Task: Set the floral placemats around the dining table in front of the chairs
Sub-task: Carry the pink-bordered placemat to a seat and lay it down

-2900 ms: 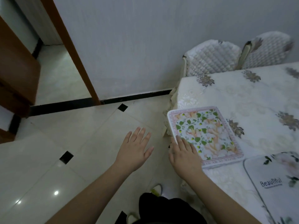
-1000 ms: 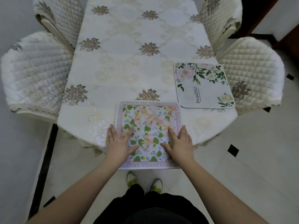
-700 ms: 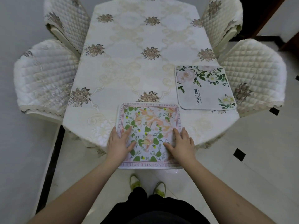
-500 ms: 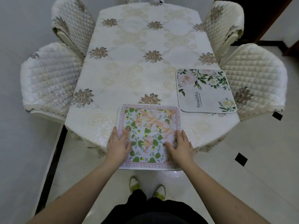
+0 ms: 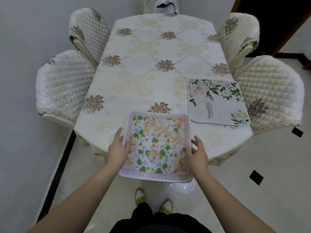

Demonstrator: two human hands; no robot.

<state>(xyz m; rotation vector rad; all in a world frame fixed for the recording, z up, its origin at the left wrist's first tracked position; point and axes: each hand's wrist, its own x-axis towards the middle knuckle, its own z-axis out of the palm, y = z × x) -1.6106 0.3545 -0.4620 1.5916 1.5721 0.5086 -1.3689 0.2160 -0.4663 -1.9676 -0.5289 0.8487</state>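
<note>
Two placemats out: grey mat (image 5: 217, 101) placed by near-right chair (image 5: 269, 96); pink-bordered mat (image 5: 157, 145) overhangs table (image 5: 151, 64) near edge, left hand (image 5: 117, 147) and right hand (image 5: 196, 152) gripping its sides. Other chairs unserved.

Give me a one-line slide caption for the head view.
Both hands, left and right, grip the pink-bordered floral placemat overhanging the table's near edge.
</note>
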